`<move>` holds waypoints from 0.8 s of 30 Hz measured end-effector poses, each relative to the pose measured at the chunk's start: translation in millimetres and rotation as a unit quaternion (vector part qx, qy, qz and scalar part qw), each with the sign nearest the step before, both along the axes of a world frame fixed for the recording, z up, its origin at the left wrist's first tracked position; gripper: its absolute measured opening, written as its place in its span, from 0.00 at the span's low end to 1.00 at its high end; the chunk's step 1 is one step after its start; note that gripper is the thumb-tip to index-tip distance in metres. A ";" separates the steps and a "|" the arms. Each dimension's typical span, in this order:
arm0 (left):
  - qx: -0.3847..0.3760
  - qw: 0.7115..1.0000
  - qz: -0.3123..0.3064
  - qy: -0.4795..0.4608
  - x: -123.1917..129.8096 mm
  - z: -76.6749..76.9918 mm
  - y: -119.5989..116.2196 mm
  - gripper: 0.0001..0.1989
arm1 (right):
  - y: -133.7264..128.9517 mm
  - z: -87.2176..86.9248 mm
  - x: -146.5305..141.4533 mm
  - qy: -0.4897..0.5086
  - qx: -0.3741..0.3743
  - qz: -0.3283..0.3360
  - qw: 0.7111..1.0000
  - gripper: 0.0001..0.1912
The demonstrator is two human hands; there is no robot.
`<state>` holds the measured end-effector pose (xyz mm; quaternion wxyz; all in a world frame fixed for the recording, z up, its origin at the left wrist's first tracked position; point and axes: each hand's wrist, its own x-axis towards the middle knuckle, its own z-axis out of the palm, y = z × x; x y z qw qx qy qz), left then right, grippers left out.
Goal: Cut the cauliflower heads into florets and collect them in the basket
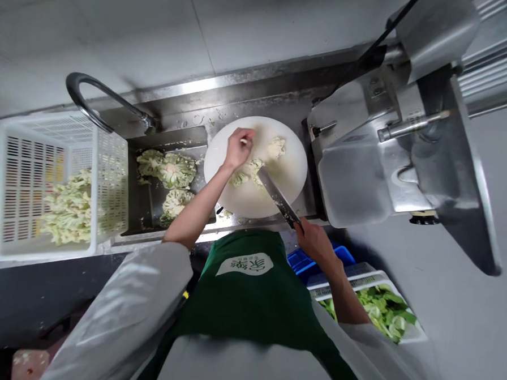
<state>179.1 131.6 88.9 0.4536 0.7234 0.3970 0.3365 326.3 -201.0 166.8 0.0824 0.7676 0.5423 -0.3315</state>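
Note:
My right hand [312,238] grips the handle of a kitchen knife [277,195]. The blade slants up and left over the round white cutting board [284,200], its tip beside a cauliflower piece [255,170]. Bits of cauliflower stick to the blade. My left hand [239,147] is closed above the board's left half, fingers curled. A small whitish spot shows at its fingers, too small to name. Just below that hand lies a greenish cauliflower stalk piece [239,179]. Another pale floret [276,148] rests near the board's upper right.
Cauliflower heads [177,170] lie in the sink [151,199] to the left, under a curved faucet [114,97]. A white plastic basket [111,182] holds cut cauliflower [69,209]. A metal slicing machine [392,146] stands on the right. Leafy greens [385,310] fill a crate at lower right.

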 end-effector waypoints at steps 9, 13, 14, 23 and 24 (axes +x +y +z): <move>-0.064 0.949 -0.266 0.155 85.1 -40.2 55.7 0.24 | 26.8 -30.3 -48.6 0.103 0.006 0.083 0.991 0.18; -0.164 0.976 -0.129 0.067 46.4 -22.0 57.7 0.23 | 39.1 -52.4 -57.3 0.132 0.034 0.044 0.990 0.18; -0.194 0.976 -0.089 0.031 32.9 -14.9 56.6 0.23 | 40.1 -57.1 -55.7 0.135 0.035 0.032 0.990 0.18; -0.195 0.979 0.031 -0.053 -104.6 10.6 -15.8 0.26 | 59.3 -66.1 -24.0 0.072 0.028 -0.038 0.996 0.17; -0.159 0.986 0.033 -0.035 -114.4 6.0 -30.8 0.26 | 62.3 -63.5 -23.4 0.064 0.027 -0.037 0.997 0.18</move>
